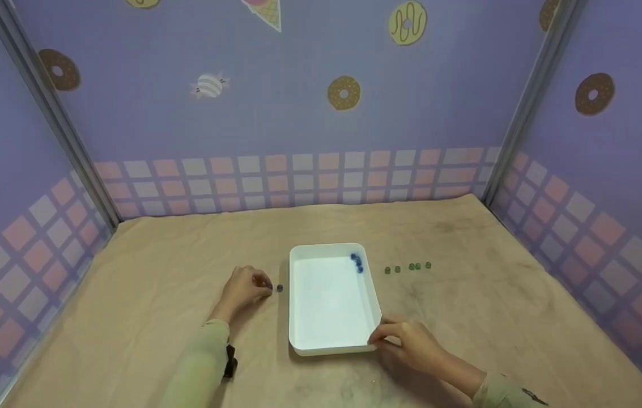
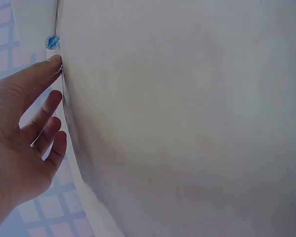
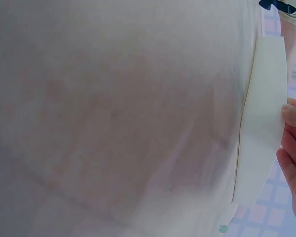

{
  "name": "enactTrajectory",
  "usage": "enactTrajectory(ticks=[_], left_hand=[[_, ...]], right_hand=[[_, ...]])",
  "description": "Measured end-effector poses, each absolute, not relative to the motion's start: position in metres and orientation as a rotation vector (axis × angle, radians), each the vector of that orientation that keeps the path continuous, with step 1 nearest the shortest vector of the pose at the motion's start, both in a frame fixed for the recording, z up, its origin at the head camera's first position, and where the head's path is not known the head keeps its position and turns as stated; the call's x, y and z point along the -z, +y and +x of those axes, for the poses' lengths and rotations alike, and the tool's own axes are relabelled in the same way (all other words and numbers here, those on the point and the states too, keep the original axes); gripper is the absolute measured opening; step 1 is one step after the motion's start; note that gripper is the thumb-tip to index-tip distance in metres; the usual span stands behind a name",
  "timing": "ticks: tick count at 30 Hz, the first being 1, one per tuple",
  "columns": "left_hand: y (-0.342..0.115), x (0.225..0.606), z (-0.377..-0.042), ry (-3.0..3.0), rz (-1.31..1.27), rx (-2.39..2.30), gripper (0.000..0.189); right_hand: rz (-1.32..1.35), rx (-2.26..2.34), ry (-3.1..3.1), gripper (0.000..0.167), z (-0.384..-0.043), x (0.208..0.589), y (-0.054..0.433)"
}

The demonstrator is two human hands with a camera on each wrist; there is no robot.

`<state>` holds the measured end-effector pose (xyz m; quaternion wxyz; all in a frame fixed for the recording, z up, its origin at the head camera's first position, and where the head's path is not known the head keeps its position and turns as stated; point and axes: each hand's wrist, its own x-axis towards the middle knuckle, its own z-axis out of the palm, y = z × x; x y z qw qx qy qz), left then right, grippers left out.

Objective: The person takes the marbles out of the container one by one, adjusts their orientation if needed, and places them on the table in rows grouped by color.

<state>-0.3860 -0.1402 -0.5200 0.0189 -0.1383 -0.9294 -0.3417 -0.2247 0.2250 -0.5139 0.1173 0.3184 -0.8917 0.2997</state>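
A white rectangular tray (image 1: 329,306) stands on the cloth, with several blue glass marbles (image 1: 359,264) clustered in its far right corner. My right hand (image 1: 411,343) grips the tray's near right corner, thumb and fingers on the rim. On the left of the tray, the thumb and fingertips of my left hand (image 1: 244,290) pinch a small blue marble (image 2: 59,69), mostly covered by the fingers, down at the cloth. Between that hand and the tray wall lies one more blue marble (image 1: 279,288). Several green marbles (image 1: 415,266) form a loose row to the right of the tray.
A wrinkled beige cloth (image 1: 173,255) covers the tabletop. Purple printed panels (image 1: 298,124) with metal corner posts (image 1: 519,113) enclose it at the back and both sides. A dark clip-like item (image 1: 230,362) sits at the left sleeve.
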Motion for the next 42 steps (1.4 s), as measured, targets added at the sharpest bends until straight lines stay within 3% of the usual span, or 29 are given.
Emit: enactTrajectory(ticks=[15,42], left_hand=[[-0.139,0.518,-0.385,-2.879,-0.411,1.041,0.008],[-0.147,0.502,-0.386,-2.939,-0.486,0.943,0.032]], right_hand=[[0.938,-0.849,-2.594,0.007,-0.225,0.515,0.225],[0.945,-0.901,-2.579,0.007,-0.225,0.516,0.225]])
